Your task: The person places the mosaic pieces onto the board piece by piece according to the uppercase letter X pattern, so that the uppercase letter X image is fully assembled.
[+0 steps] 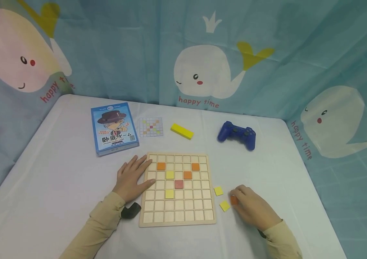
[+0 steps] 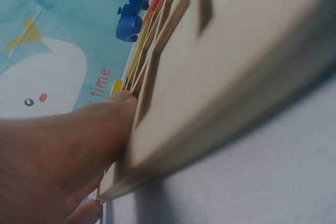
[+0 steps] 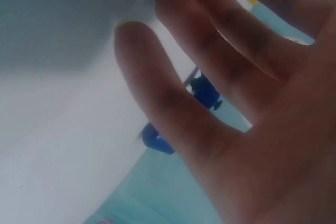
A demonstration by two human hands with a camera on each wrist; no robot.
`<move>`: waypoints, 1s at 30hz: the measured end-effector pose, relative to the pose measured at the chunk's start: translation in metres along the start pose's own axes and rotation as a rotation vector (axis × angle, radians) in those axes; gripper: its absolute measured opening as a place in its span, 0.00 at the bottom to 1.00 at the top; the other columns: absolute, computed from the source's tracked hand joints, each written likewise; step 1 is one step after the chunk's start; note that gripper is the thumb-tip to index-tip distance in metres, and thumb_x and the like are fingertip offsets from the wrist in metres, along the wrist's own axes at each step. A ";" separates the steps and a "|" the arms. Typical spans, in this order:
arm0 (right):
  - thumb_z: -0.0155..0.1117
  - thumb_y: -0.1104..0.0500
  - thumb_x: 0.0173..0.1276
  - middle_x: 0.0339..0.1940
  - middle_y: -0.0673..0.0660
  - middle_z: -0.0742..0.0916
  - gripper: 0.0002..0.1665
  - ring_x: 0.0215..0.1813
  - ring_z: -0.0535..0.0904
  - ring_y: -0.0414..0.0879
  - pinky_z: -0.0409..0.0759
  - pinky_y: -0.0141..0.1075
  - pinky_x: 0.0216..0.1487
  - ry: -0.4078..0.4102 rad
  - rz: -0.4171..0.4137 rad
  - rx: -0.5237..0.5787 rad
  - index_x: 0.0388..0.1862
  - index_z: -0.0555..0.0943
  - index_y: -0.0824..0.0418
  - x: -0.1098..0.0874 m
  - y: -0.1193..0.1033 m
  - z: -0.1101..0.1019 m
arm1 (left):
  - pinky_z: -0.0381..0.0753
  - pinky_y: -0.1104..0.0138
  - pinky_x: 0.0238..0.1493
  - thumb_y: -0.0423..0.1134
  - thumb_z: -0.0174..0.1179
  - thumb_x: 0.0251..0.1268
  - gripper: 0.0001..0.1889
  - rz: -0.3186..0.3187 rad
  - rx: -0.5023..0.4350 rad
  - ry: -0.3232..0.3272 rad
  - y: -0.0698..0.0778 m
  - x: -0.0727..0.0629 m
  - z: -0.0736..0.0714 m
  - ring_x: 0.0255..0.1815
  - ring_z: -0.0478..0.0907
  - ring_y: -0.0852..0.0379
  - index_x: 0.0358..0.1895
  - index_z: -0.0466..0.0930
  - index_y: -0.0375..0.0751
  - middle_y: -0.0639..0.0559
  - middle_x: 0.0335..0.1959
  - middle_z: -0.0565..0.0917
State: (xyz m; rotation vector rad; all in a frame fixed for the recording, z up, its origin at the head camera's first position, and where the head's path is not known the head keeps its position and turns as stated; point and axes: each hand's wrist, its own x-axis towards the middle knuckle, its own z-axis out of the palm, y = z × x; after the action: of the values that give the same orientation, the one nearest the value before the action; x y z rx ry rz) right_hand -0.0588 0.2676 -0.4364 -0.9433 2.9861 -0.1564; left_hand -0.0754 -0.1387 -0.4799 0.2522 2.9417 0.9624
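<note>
Right hand [image 1: 253,208] is pinching an orange tile [image 1: 234,200] at its fingertips, off the right side of the grid board [image 1: 177,223]. Board is lying to that hand's left, two loose yellow tiles [image 1: 218,191] sitting between. Tile's square, no long axis. Left hand [image 1: 131,181] is resting on the board's left edge, fingers spread, farther from the tile.
</note>
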 end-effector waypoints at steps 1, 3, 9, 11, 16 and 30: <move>0.77 0.63 0.51 0.42 0.48 0.81 0.22 0.42 0.80 0.39 0.82 0.33 0.43 -0.004 -0.001 -0.002 0.45 0.80 0.57 0.000 0.000 0.000 | 0.39 0.40 0.71 0.54 0.61 0.61 0.37 0.001 0.000 0.001 0.000 0.000 0.000 0.77 0.44 0.39 0.72 0.63 0.46 0.45 0.75 0.58; 0.76 0.65 0.51 0.41 0.48 0.80 0.22 0.41 0.79 0.38 0.82 0.33 0.42 -0.005 -0.007 -0.004 0.46 0.80 0.57 -0.001 0.000 -0.001 | 0.39 0.40 0.71 0.54 0.61 0.61 0.37 0.000 -0.002 0.002 0.000 0.000 0.000 0.77 0.44 0.39 0.72 0.63 0.46 0.46 0.75 0.58; 0.74 0.70 0.51 0.39 0.49 0.80 0.22 0.39 0.79 0.38 0.81 0.32 0.41 0.040 -0.056 0.007 0.45 0.79 0.59 0.000 0.002 0.000 | 0.39 0.40 0.72 0.54 0.61 0.60 0.37 -0.001 -0.006 0.002 0.000 0.001 0.001 0.77 0.44 0.40 0.72 0.63 0.46 0.46 0.75 0.58; 0.75 0.69 0.51 0.38 0.49 0.80 0.21 0.39 0.79 0.38 0.81 0.32 0.41 0.056 -0.063 0.012 0.44 0.79 0.58 0.000 0.003 0.001 | 0.39 0.40 0.72 0.54 0.61 0.60 0.37 -0.002 -0.006 0.001 0.000 0.000 0.001 0.77 0.44 0.40 0.72 0.63 0.46 0.46 0.75 0.58; 0.75 0.66 0.52 0.38 0.48 0.81 0.20 0.39 0.79 0.37 0.81 0.31 0.41 0.072 -0.063 0.023 0.44 0.80 0.58 0.004 0.003 0.003 | 0.39 0.40 0.71 0.54 0.61 0.61 0.37 -0.004 -0.003 0.000 0.000 0.000 0.000 0.77 0.44 0.40 0.72 0.63 0.46 0.45 0.75 0.58; 0.77 0.64 0.50 0.40 0.49 0.83 0.24 0.41 0.80 0.38 0.82 0.31 0.42 0.072 -0.089 0.043 0.46 0.78 0.59 0.025 -0.009 -0.003 | 0.41 0.39 0.70 0.53 0.62 0.61 0.36 0.028 -0.009 0.037 0.002 -0.002 0.000 0.76 0.47 0.38 0.71 0.64 0.44 0.44 0.74 0.60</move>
State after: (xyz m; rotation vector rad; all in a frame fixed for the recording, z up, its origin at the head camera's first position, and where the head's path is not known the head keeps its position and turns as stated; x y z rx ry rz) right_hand -0.0737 0.2462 -0.4321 -1.0897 2.9928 -0.2604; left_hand -0.0734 -0.1375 -0.4783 0.2785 2.9740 0.9940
